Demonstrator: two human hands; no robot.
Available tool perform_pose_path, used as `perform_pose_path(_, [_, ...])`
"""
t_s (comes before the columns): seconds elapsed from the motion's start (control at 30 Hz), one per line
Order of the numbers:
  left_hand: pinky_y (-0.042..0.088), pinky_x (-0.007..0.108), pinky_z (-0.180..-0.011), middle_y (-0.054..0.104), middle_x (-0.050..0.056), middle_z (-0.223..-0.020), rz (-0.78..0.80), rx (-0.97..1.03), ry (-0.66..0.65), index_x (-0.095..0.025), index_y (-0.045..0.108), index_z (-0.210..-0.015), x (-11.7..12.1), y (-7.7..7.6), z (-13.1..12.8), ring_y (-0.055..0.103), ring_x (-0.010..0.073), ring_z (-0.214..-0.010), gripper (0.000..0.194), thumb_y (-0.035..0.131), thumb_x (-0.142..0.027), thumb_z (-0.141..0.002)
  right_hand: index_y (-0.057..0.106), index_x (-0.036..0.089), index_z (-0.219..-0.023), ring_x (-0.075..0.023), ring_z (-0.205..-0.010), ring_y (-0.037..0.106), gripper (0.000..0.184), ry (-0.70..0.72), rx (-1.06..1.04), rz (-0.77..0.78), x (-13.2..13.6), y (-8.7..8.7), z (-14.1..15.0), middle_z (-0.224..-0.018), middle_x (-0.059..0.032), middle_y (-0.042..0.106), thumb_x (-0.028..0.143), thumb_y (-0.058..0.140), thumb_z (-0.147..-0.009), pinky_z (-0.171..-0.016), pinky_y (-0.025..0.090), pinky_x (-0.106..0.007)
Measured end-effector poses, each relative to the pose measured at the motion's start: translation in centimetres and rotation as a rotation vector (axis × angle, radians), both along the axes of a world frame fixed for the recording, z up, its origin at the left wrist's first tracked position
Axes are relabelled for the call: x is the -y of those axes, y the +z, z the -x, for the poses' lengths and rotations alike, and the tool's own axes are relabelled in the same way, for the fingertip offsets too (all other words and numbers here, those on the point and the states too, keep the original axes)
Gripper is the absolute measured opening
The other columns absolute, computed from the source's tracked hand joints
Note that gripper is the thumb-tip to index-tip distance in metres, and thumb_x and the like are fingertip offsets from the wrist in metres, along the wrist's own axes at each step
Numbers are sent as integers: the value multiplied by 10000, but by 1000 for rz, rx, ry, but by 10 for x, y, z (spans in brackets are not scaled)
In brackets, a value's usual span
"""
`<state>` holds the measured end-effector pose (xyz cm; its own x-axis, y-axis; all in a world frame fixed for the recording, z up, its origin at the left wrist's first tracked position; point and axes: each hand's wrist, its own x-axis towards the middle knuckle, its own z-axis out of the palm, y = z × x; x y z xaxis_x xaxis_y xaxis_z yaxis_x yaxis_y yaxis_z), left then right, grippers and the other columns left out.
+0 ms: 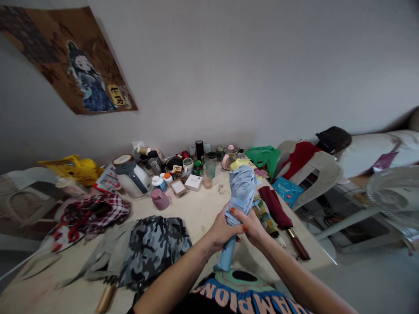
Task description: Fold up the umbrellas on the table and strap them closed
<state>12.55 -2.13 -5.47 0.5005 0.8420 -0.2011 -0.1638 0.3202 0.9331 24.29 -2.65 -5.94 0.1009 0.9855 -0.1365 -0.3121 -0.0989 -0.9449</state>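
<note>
A light blue folding umbrella [242,185] is held out in front of my chest, its canopy gathered and its blue handle [226,257] pointing back at me. Around the lower canopy, near the strap, my left hand [224,229] is closed. My right hand [250,224] grips the same part from the other side, thumb across the folds. To the right lie a dark red umbrella [275,207] with a brown handle [299,246] and a patterned, yellow-green folded one [263,216]. On the left, a grey camouflage umbrella [155,246] lies loosely folded beside a wooden handle [106,296].
Along the wall stand an electric kettle [132,179], a pink cup [159,199], white boxes [193,182], several bottles and a glass teapot [231,155]. A checked cloth [104,213] lies at the left. White chairs [322,174] flank the table [196,213].
</note>
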Motion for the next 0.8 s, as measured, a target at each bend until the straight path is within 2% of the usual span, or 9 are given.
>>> perform_pose_path(0.1, [485, 212, -455, 608, -10, -852, 2, 55, -22, -191, 508, -1111, -4, -3, 3, 561, 116, -610, 615, 789, -227, -565, 635, 170, -835, -168, -622, 586, 261, 4, 83, -36, 2, 0, 1, -778, -34, 682, 326, 740, -654, -570, 487, -296])
perform_pose_path(0.2, [454, 194, -440, 608, -18, -726, 62, 106, -54, -165, 565, -987, -7, -6, 7, 566, 117, -582, 462, 748, -181, -564, 606, 172, -715, -146, -501, 515, 195, 63, 260, -35, 4, 2, -2, -614, -12, 618, 351, 680, -696, -480, 435, -279])
perform_pose_path(0.27, [440, 189, -433, 599, -16, -663, 102, 123, -45, -144, 592, -882, -9, -6, 9, 563, 113, -560, 348, 730, -183, -565, 584, 174, -662, -151, -488, 499, 231, 89, 421, -64, 3, 5, -8, -560, -10, 584, 389, 645, -724, -477, 422, -284])
perform_pose_path(0.37, [435, 184, -434, 588, -25, -631, 146, 153, 29, -133, 603, -827, -13, -4, 14, 539, 92, -528, 314, 748, -206, -557, 621, 170, -705, -205, -678, 587, 254, 73, 676, -227, -1, 10, -27, -710, -51, 655, 418, 613, -759, -641, 476, -317])
perform_pose_path(0.47, [426, 175, -430, 571, -37, -611, 194, 176, 98, -131, 588, -783, -18, -3, 23, 515, 74, -502, 308, 767, -217, -547, 676, 174, -831, -226, -826, 619, 281, 59, 826, -348, -4, 13, -47, -865, -77, 689, 419, 539, -830, -752, 480, -334])
perform_pose_path(0.57, [423, 172, -431, 561, -39, -590, 202, 176, 105, -130, 575, -738, -22, -4, 32, 511, 71, -492, 292, 772, -210, -538, 691, 178, -918, -210, -809, 634, 288, 42, 825, -358, -5, 13, -60, -876, -83, 694, 392, 508, -859, -733, 497, -323])
perform_pose_path(0.63, [424, 175, -433, 559, -38, -572, 190, 189, 83, -126, 578, -728, -23, -5, 37, 502, 69, -478, 284, 772, -207, -538, 687, 181, -943, -195, -762, 636, 250, 72, 767, -369, -4, 14, -62, -870, -77, 692, 363, 564, -825, -675, 510, -302])
perform_pose_path(0.73, [428, 184, -439, 565, -27, -561, 181, 224, 37, -115, 590, -716, -23, -6, 42, 497, 72, -470, 269, 769, -204, -536, 686, 191, -954, -199, -799, 638, 246, 90, 684, -439, -3, 17, -60, -918, -77, 684, 306, 666, -737, -665, 522, -289])
perform_pose_path(0.8, [428, 189, -439, 567, -21, -555, 181, 251, 15, -111, 598, -712, -22, -6, 44, 498, 75, -467, 261, 766, -204, -536, 692, 194, -917, -178, -729, 618, 198, 67, 663, -482, -3, 20, -59, -877, -72, 674, 303, 644, -758, -617, 504, -278])
